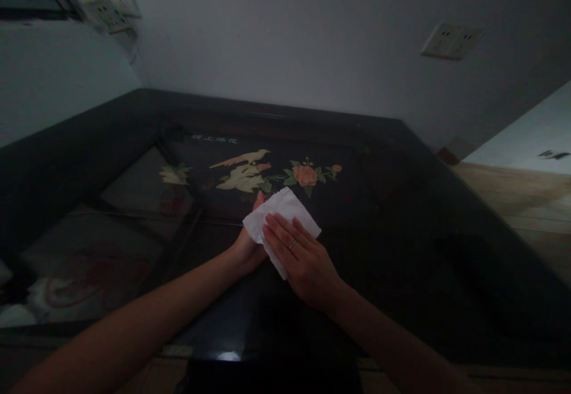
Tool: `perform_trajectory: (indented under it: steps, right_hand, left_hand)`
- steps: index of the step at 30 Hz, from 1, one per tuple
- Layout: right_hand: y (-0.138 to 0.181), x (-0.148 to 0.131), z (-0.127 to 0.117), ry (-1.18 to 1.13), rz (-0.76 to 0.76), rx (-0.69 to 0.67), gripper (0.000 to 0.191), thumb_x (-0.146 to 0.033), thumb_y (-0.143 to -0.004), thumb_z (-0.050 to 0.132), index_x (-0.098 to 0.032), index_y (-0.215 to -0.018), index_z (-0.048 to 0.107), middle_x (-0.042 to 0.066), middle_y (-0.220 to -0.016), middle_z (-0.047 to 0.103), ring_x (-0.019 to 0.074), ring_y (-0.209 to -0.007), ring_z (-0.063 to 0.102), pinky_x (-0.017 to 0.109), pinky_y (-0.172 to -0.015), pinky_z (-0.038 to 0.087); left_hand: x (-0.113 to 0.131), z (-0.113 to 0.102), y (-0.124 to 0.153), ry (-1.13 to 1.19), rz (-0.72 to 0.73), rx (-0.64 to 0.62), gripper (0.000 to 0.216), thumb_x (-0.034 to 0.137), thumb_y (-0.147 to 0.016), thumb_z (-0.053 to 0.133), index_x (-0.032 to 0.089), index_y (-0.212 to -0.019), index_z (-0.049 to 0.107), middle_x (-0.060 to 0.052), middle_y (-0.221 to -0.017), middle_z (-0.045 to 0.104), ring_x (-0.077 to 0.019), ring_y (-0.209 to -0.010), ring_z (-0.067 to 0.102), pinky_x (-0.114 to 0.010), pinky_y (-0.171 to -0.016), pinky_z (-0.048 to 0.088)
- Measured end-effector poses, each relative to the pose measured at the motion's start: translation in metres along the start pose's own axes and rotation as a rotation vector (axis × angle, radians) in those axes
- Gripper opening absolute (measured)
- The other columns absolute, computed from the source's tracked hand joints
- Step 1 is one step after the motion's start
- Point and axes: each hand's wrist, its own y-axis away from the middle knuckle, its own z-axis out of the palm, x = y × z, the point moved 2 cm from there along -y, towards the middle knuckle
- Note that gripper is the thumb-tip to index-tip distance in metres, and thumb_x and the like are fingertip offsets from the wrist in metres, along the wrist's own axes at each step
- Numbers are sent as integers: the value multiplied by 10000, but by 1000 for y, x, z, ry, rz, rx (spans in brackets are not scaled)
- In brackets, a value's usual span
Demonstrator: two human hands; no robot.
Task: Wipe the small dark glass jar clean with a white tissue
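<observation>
A white paper tissue [289, 203], folded into a flat pad, is held between my two hands above the dark glossy tabletop [392, 251]. From below and behind, my left hand [250, 248] supports the tissue; its thumb shows at the left edge, while the other fingers are hidden under the paper. My right hand [303, 257], with a ring on one finger, presses on top of the tissue with its fingers close together and nearly straight. Its thumb is hidden. One corner of the tissue hangs down between the wrists.
Beyond my hands the tabletop bears a bird and flower picture [243, 174] with peony blooms [306, 175]. Reflections cover its left side. A pale wall [276, 43] stands behind, with socket plates [451, 41] at right and more sockets [109, 4] at upper left. Wooden floor [521, 197] shows at right.
</observation>
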Motion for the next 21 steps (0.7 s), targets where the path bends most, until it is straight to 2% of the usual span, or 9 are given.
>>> perform_trajectory:
  steps: [2, 5, 9, 14, 19, 21]
  right_hand:
    - [1, 1, 0, 11, -9, 5, 444, -59, -949, 325, -45, -1372, 459, 122, -1465, 442, 197, -1441, 240, 413, -1175, 293]
    - [3, 4, -2, 11, 7, 20, 439, -62, -956, 304, -51, -1360, 473, 112, -1455, 461, 200, -1439, 247, 425, -1176, 284]
    - [4, 8, -4, 10, 48, 51, 439, -60, -953, 300, -58, -1352, 482, 114, -1444, 477, 203, -1428, 280, 428, -1173, 282]
    - [3, 10, -3, -7, 154, 93, 485, -54, -932, 294, -40, -1404, 406, 153, -1457, 451, 211, -1436, 261, 465, -1165, 286]
    - [4, 8, -2, -21, 115, 72, 514, -59, -922, 315, -68, -1432, 380, 135, -1468, 439, 203, -1445, 236, 457, -1168, 287]
    - [4, 7, -1, -7, 124, 64, 500, -66, -926, 332, -66, -1423, 392, 132, -1468, 440, 201, -1440, 251, 452, -1174, 273]
  left_hand:
    - [3, 3, 0, 26, -32, 39, 506, 464, -957, 402, 81, -1172, 652, -66, -786, 748, -167, -729, 698, -222, -818, 506]
    - [6, 6, -2, 46, 15, 39, 590, 520, -958, 344, 97, -1310, 555, -102, -963, 749, -198, -904, 700, -266, -921, 483]
    - [5, 5, -5, 50, 40, -4, 628, 524, -964, 305, 61, -1315, 541, -137, -1030, 732, -230, -981, 680, -323, -990, 451]
    - [2, 5, -7, 63, 162, -29, 545, 476, -979, 322, 112, -1322, 539, -120, -1135, 706, -220, -1059, 653, -338, -1014, 435]
    - [3, 9, -4, 62, 122, 7, 565, 474, -984, 307, 79, -1306, 549, -138, -1113, 711, -229, -1060, 655, -329, -1016, 438]
    - [3, 10, -4, 66, 150, 4, 553, 464, -986, 311, 82, -1308, 547, -135, -1124, 707, -227, -1070, 651, -330, -1026, 431]
